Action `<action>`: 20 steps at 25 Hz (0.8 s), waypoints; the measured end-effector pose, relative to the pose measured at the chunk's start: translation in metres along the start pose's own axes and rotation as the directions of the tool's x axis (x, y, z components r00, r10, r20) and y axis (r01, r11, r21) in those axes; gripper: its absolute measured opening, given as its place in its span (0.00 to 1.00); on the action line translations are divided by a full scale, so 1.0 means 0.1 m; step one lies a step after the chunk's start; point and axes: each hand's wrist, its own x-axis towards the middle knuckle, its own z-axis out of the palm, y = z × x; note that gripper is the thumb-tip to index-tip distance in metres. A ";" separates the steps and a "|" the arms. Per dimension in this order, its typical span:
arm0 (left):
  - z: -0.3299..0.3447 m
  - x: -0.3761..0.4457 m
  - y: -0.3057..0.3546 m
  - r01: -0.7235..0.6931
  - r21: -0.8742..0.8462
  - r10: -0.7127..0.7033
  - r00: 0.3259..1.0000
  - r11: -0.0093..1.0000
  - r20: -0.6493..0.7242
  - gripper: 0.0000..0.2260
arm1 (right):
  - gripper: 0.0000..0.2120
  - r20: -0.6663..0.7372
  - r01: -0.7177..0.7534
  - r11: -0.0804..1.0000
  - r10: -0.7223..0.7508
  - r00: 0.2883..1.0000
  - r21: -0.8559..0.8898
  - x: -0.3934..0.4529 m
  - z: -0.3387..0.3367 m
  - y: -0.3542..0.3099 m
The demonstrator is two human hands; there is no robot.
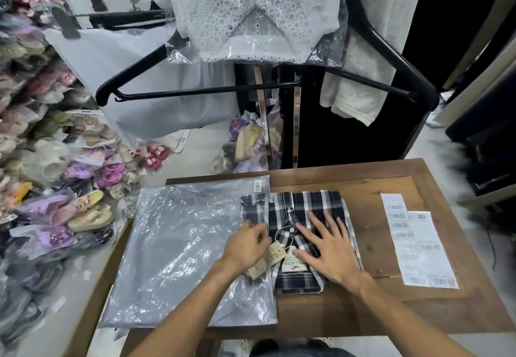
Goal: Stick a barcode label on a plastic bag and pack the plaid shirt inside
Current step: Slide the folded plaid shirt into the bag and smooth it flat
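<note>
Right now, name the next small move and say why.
Probably push the shirt further left into the bag. Only its left edge is inside the opening; the left hand holds the bag edge there, and the right hand lies flat on the shirt.
</note>
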 end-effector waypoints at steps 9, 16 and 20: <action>0.06 0.02 -0.03 0.014 -0.032 -0.012 0.998 0.999 0.055 0.08 | 0.30 -0.001 -0.520 0.777 0.556 0.831 0.355 0.10 -0.43 0.08; 0.11 0.01 0.01 0.004 0.006 -0.004 0.999 1.000 0.051 0.08 | 0.33 -0.026 -0.264 0.960 0.267 0.963 0.092 -0.04 0.00 -0.08; 0.09 0.03 0.06 0.005 0.030 -0.007 0.998 1.000 0.060 0.08 | 0.31 -0.016 -0.286 0.951 0.290 0.957 0.122 -0.04 0.06 -0.27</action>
